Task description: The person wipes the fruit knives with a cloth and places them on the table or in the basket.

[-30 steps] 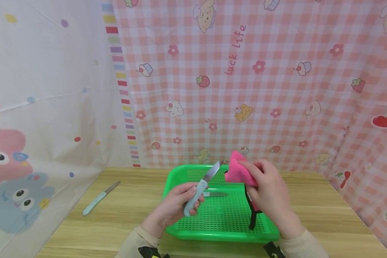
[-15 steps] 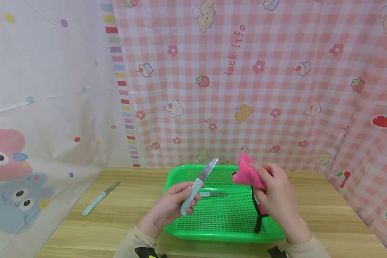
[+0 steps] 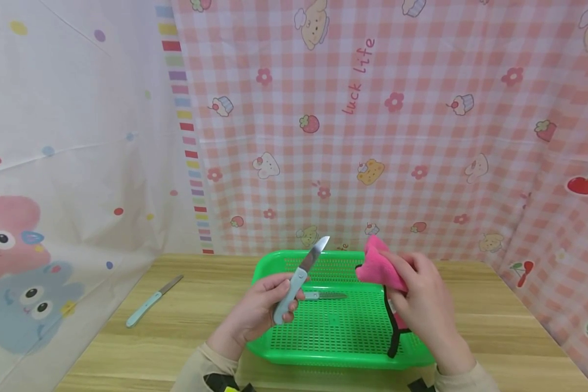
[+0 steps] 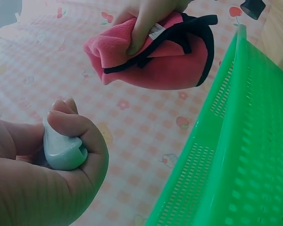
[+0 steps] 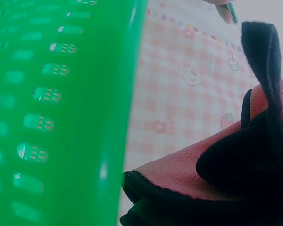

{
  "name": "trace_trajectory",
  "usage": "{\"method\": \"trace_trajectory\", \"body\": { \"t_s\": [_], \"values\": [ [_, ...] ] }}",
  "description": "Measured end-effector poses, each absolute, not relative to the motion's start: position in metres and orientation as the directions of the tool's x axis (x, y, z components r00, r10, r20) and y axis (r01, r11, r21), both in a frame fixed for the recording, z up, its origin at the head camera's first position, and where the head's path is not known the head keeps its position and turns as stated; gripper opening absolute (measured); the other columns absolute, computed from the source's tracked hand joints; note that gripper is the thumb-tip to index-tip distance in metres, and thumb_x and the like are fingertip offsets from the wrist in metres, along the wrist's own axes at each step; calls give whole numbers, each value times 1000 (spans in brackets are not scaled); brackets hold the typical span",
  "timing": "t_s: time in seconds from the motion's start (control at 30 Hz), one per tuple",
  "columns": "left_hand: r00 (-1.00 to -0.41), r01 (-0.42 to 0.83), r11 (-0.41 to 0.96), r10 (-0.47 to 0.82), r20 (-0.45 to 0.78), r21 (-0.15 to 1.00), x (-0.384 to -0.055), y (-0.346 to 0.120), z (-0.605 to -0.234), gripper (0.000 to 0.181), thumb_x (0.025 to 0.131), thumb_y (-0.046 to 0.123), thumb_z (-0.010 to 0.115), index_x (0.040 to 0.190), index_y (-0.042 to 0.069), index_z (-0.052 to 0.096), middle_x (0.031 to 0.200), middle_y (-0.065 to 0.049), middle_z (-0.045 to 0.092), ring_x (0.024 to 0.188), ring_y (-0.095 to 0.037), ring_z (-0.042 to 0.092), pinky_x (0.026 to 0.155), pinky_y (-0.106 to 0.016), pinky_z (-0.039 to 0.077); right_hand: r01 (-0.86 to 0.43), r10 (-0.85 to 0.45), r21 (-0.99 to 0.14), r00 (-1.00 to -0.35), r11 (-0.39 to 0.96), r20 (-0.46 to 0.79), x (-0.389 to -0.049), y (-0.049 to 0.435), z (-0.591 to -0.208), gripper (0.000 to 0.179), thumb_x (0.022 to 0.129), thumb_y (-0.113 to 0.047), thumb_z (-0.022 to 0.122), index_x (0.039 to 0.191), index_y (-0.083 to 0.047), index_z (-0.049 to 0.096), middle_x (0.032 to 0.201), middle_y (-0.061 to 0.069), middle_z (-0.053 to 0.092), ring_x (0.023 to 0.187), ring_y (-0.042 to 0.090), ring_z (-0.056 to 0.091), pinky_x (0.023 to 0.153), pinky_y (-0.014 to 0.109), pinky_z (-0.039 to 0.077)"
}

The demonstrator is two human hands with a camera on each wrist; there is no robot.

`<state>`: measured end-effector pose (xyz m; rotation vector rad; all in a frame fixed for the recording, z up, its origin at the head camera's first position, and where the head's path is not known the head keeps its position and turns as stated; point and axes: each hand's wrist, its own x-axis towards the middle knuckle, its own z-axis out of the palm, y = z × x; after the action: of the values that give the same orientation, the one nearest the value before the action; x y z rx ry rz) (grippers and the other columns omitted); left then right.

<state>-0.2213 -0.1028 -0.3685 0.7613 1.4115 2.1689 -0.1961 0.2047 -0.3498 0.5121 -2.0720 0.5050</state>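
Observation:
My left hand (image 3: 261, 306) grips a knife (image 3: 290, 294) by its pale blue handle, the short steel blade tilted up and to the right above the basket. In the left wrist view the butt of that handle (image 4: 66, 150) pokes out of curled fingers. Bunched in my right hand (image 3: 423, 302) is a pink cloth (image 3: 378, 267) with black edging, apart from the blade; a black-trimmed part of it hangs down over the basket. A second knife (image 3: 330, 295) lies in the green plastic basket (image 3: 343, 359), its handle end partly hidden behind my left hand.
On the wooden table (image 3: 201, 326), left of the basket, lies another pale blue-handled knife (image 3: 152, 302). A pink checked curtain (image 3: 284, 190) stands behind the table, and a white printed sheet (image 3: 78, 163) on the left.
My right hand has drawn the pink cloth to the right, away from the blade. The knife in my left hand has shifted slightly left, its whole blade now showing.

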Motion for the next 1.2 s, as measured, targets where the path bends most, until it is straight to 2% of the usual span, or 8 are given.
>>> {"method": "trace_trajectory", "body": {
  "t_s": [0.2,0.33,0.57,0.67,0.8,0.93,1.07,1.2],
  "values": [
    [-773,-39,-352,604,195,935,-222,-103,-365,41,108,20,42,138,-7,48,97,0,65,76,-7,57,65,-21,48,-530,-169,-147,-502,835,848,-196,205,-351,55,66,8,71,118,-9,70,97,15,60,82,30,55,55,40,46],
    [-817,48,-270,543,193,962,-223,-102,-360,39,108,19,43,137,-7,48,98,0,65,75,-8,56,65,-22,48,-525,-169,-150,-510,838,844,-195,205,-352,55,66,9,72,119,-9,70,97,15,60,81,28,55,54,40,45],
    [-855,305,-19,435,282,952,-220,-98,-350,34,106,12,48,135,-3,54,100,-11,64,78,-13,57,65,-24,50,-528,-178,-138,-503,838,846,-196,206,-353,54,66,8,71,118,-8,70,97,15,59,81,29,55,54,40,45],
    [-847,429,103,390,360,897,-216,-94,-345,30,103,6,51,131,-1,59,98,-13,66,78,-15,59,65,-27,53,-528,-179,-136,-501,838,846,-195,205,-352,54,66,8,71,117,-9,70,96,15,58,81,28,55,54,39,45],
    [-823,556,280,314,473,782,-212,-88,-342,31,97,-2,57,127,3,64,98,-8,68,78,-15,62,63,-28,54,-525,-178,-138,-506,840,844,-195,205,-352,55,66,8,72,118,-10,70,96,14,57,80,27,54,53,38,44],
    [-733,671,437,271,623,599,-212,-85,-344,35,91,-6,65,124,4,67,101,-6,68,84,-16,62,68,-28,55,-524,-176,-142,-510,840,842,-194,204,-353,56,66,8,71,119,-10,70,96,13,58,81,26,53,52,36,43],
    [-523,765,571,279,805,299,-216,-84,-346,38,83,-10,72,120,-1,67,100,-10,68,86,-22,64,72,-32,57,-524,-175,-145,-513,839,841,-194,204,-353,56,67,8,71,119,-10,70,97,12,58,81,26,53,52,36,42],
    [-337,742,668,299,893,56,-219,-85,-346,40,79,-13,74,117,-2,66,95,-13,65,82,-27,64,69,-36,57,-527,-176,-144,-510,837,842,-194,203,-353,55,66,7,71,119,-10,70,95,12,57,80,25,52,51,35,42]
  ]
}}
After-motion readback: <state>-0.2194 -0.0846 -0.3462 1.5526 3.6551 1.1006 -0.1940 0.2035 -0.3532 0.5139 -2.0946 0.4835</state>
